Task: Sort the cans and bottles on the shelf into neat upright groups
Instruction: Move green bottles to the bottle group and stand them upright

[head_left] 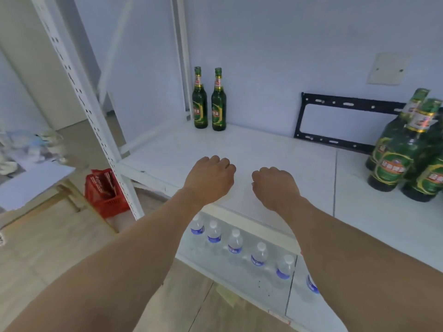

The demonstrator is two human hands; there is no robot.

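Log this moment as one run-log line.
left hand: empty, fist | right hand: empty, fist | two green bottles: upright, rear-left | bottle cluster: right

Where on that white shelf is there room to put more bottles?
The shelf is bare between the two green bottles at the back left and the bottle cluster on the right. That right end is crowded. Both hands hover over the front middle.

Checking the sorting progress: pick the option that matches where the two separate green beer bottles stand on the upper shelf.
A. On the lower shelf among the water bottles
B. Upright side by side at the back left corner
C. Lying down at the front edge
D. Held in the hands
B: the two green beer bottles stand upright side by side at the back left corner of the upper shelf; both hands, left hand and right hand, hold nothing.
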